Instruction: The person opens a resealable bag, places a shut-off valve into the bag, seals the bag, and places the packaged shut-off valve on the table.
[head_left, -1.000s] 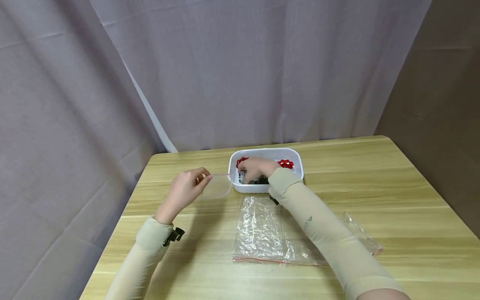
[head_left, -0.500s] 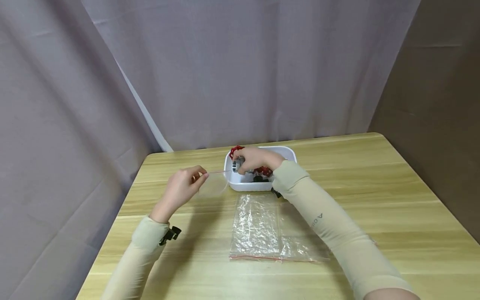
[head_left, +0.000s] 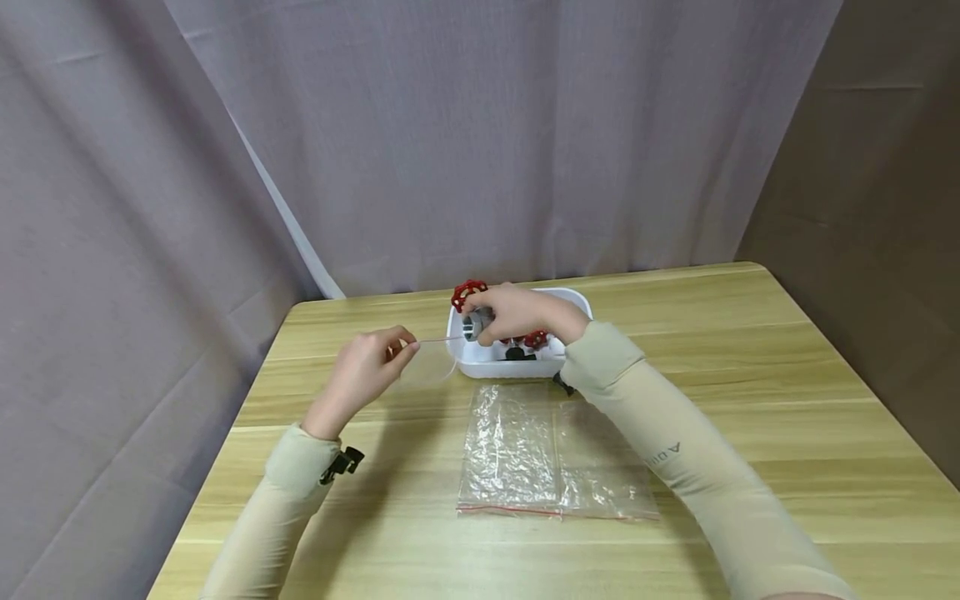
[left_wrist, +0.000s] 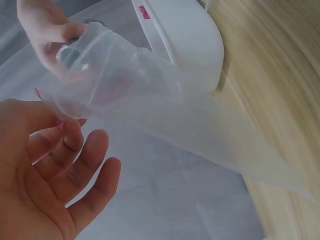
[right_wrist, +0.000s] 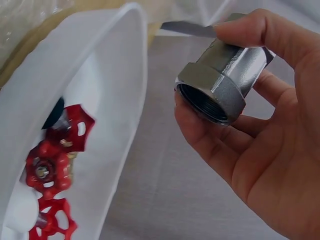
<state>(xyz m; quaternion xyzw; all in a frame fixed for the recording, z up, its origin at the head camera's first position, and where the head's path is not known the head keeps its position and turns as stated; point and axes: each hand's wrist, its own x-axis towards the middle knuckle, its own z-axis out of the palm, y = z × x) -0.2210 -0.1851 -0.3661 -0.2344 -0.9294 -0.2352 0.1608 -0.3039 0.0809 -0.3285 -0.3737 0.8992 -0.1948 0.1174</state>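
My right hand (head_left: 517,312) grips a metal valve (head_left: 474,323) over the left part of a white tray (head_left: 510,370). Its red handwheel (head_left: 469,294) sticks out past the fingers. In the right wrist view the valve's threaded hexagonal end (right_wrist: 212,97) faces the camera, between thumb and fingers. My left hand (head_left: 365,371) pinches the edge of a clear zip bag (left_wrist: 150,107) by its red-marked strip, thumb against index finger, other fingers loosely bent. The bag hangs between the left hand and the tray, its mouth edge stretched toward the valve.
Several red handwheels (right_wrist: 47,170) on valves lie inside the tray, with a black part (head_left: 515,354) near its front wall. Flat clear zip bags (head_left: 510,450) lie on the wooden table (head_left: 787,375) in front of the tray. A grey curtain (head_left: 450,150) hangs behind the table.
My right hand has lifted the valve out of the tray's contents to above its left rim. The left hand keeps its pinch on the bag, nearly unmoved.
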